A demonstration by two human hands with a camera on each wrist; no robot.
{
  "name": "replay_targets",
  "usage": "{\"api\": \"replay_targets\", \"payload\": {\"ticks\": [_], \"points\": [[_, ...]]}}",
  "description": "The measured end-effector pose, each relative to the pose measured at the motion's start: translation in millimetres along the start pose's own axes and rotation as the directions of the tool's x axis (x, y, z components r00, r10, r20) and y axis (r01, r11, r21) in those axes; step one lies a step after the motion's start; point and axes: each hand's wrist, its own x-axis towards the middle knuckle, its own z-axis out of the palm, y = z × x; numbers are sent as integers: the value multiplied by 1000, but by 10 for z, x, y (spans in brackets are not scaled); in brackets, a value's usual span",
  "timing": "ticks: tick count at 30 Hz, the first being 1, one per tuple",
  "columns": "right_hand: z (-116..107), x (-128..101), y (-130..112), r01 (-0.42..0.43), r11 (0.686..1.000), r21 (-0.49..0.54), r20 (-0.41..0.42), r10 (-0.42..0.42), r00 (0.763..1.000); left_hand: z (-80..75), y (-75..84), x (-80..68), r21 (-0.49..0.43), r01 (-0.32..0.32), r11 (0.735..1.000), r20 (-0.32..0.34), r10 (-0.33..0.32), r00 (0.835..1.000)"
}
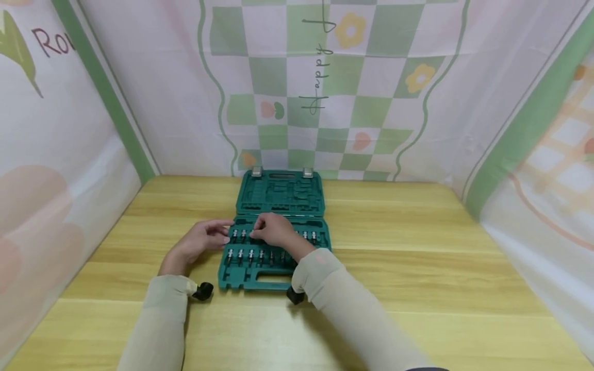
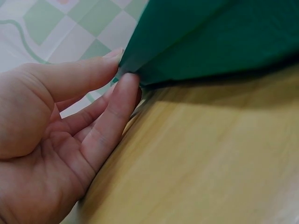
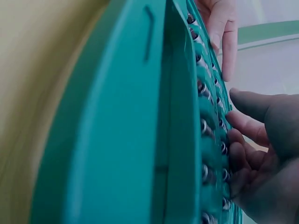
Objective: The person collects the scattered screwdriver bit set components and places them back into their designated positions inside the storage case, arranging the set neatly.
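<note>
A green plastic tool case (image 1: 235,277) lies unfolded on the table, two rows of metal bit sockets (image 1: 250,256) standing in its front half. My right hand (image 1: 275,230) reaches over the back row, thumb and curled fingers at a bit socket near the row's left end, mostly hidden by the fingertips. In the right wrist view the same hand (image 3: 271,144) comes in beside the sockets (image 3: 205,128). At the case's left side, my left hand (image 1: 197,240) touches the edge with extended fingers; the left wrist view has its fingertips (image 2: 127,84) at a case corner (image 2: 154,70).
The raised lid (image 1: 280,190), with moulded recesses and two metal latches (image 1: 308,172), stands at the back near the printed curtain (image 1: 301,139). Wood-grain tabletop (image 1: 394,268) spreads around the case. Fabric walls (image 1: 520,149) enclose both sides.
</note>
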Motion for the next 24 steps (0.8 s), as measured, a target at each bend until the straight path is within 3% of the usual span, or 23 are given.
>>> {"api": "replay_targets", "payload": {"ticks": [6,24], "points": [[-119,-55,69,72,995,67,30,-75,997,15,-12,20,2,3,1000,-30,-3,1000],[-422,-367,458,142,990,3,-99,-141,985,96,1,-75,-1,8,1000,-125,-8,992]]}}
